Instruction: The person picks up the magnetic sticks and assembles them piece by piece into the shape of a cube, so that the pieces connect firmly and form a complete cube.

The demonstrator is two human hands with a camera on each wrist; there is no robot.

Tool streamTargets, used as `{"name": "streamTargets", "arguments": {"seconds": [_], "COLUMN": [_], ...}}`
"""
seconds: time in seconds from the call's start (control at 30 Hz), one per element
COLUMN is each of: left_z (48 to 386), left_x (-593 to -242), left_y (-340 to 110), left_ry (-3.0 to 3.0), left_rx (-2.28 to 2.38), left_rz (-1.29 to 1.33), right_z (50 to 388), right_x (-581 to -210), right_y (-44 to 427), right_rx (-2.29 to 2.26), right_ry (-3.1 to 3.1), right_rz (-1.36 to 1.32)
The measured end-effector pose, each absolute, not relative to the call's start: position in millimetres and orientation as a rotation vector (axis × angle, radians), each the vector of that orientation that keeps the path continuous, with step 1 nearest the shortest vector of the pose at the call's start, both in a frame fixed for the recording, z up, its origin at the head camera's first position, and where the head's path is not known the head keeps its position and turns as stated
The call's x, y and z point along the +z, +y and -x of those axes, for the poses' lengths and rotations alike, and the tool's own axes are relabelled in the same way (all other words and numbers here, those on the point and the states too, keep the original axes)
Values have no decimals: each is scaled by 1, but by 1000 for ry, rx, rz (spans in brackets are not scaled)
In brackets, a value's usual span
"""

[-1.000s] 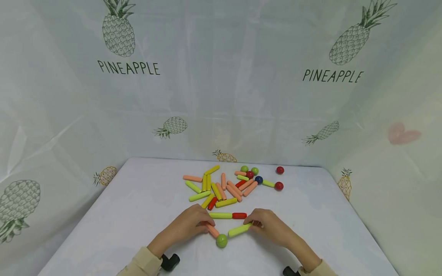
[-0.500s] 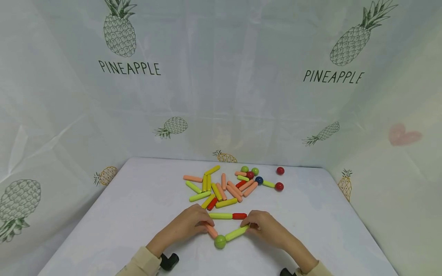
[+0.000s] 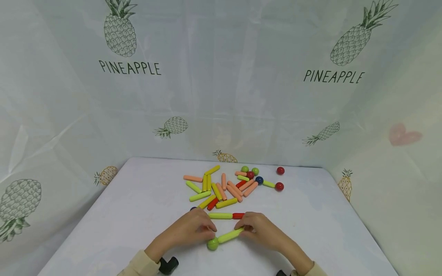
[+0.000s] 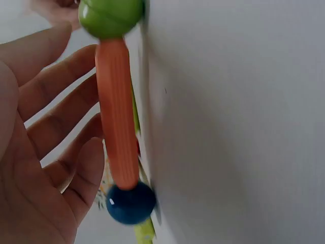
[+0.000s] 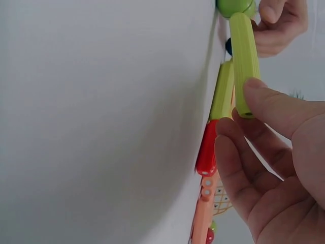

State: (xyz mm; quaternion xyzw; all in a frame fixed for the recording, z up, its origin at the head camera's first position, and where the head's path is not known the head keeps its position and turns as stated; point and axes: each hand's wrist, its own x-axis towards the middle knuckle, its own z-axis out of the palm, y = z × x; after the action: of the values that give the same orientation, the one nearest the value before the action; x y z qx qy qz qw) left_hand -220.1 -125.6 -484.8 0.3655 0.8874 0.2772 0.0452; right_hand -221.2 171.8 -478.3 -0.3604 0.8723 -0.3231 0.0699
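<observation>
A yellow-green toy building stick [image 3: 230,235] is pinched between thumb and fingers of my right hand [image 3: 260,229]. Its far end meets a green ball [image 3: 213,243]. My left hand [image 3: 190,228] is close to that ball, fingers loosely bent. In the left wrist view, an orange stick [image 4: 118,112] joins the green ball [image 4: 112,15] to a dark blue ball [image 4: 131,202]. The left fingertips lie against or just behind this stick, while the thumb is apart from it. My left hand hides the orange stick in the head view.
A yellow-green stick [image 3: 221,216] and a red one [image 3: 238,216] lie end to end just beyond the hands. Further back are several loose sticks [image 3: 226,188] and balls. A red ball [image 3: 280,170] lies near the table's [image 3: 310,214] back edge.
My right hand has brought its stick leftward against the green ball. The ball has shifted left. The orange stick has gone behind my left hand, and a blue ball shows beyond it.
</observation>
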Motion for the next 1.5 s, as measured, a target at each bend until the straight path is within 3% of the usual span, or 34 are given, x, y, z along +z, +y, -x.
{"name": "streamTargets", "arguments": {"seconds": [0.87, 1.03, 1.3, 1.5], "left_z": [209, 210, 212, 214], "left_x": [-487, -489, -489, -492], "left_y": [-105, -106, -109, -111], "left_ry": [2621, 2612, 2605, 2595], "left_rx": [931, 957, 975, 997], "left_rz": [-1036, -1031, -1009, -999], "right_z": [220, 241, 293, 320], "right_x": [-477, -471, -475, -482], "right_y": [161, 184, 243, 269], "right_rx": [-999, -954, -746, -701], "right_ry": [2614, 2800, 3268, 3299], "right_rz": [1047, 897, 422, 317]}}
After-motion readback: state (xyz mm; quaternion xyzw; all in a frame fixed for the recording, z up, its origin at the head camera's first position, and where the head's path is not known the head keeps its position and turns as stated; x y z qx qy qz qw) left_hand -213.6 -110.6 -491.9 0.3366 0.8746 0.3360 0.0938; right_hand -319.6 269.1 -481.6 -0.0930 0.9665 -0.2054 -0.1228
